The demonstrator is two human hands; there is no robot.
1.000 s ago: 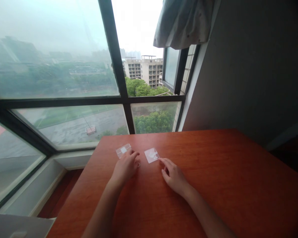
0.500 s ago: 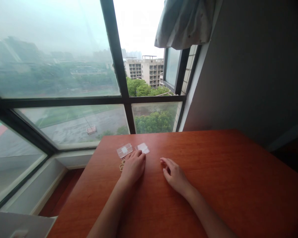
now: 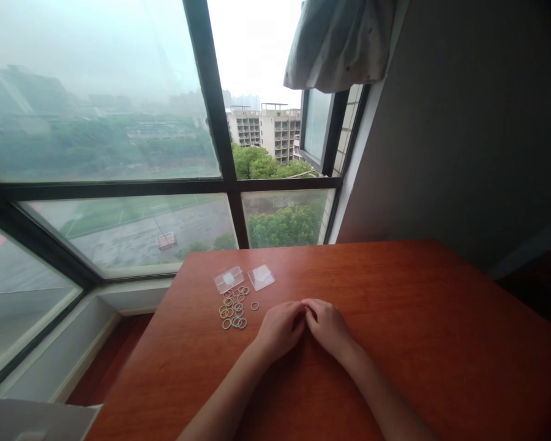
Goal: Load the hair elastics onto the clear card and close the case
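Observation:
My left hand and my right hand rest on the red-brown table, their fingertips touching in a pinch. What they pinch, if anything, is hidden. Left of my left hand lies a loose pile of several small rings, with one ring apart from it, nearer my hand. Beyond the rings lie two clear plastic squares, one on the left and one on the right.
The table's far edge meets a large window with dark frames. A grey wall runs along the right side. A bunched curtain hangs at the top. The floor drops away left of the table.
My left hand has drawn back from the plastic squares and moved right to meet my right hand, uncovering the pile of rings. The right-hand square lies further back and left than a second ago.

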